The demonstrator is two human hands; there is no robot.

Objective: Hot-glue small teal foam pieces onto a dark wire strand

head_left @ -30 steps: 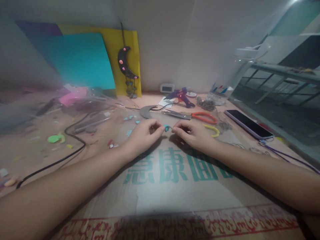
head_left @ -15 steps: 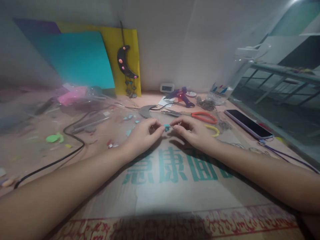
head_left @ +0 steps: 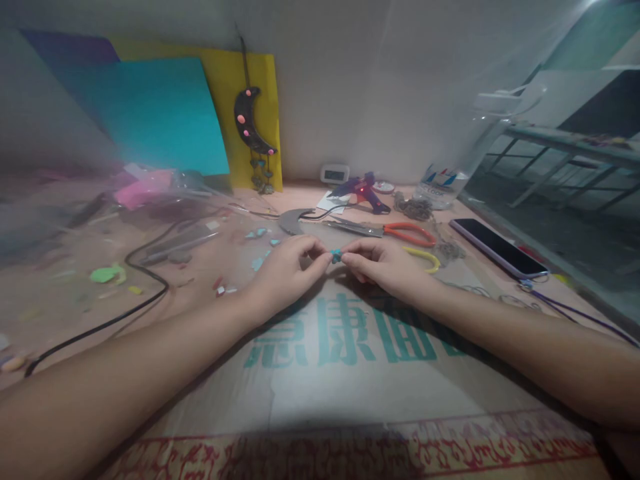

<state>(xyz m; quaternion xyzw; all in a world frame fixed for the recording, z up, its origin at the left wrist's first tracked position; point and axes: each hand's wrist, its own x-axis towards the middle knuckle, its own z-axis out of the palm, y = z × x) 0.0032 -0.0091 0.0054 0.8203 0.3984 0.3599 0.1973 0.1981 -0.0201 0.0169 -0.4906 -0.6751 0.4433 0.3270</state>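
Currently, a thin black cable (head_left: pixel 163 291) is seen well to the left of the left hand (head_left: pixel 290 270). Just behind this hand, a flat grey crescent (head_left: pixel 291 223) is laid. A small turquoise piece (head_left: pixel 337 256) is pinched by the left thumb and fingertips, and is situated between the two hands. At its right edge, the fingertips of the right hand (head_left: pixel 393 270) are pressed together; what is gripped by them cannot be told. Behind this hand, an orange-handled metal tool (head_left: pixel 367 231) is laid; farther right, a black-screened phone in a pale purple case (head_left: pixel 500 248) is seen.
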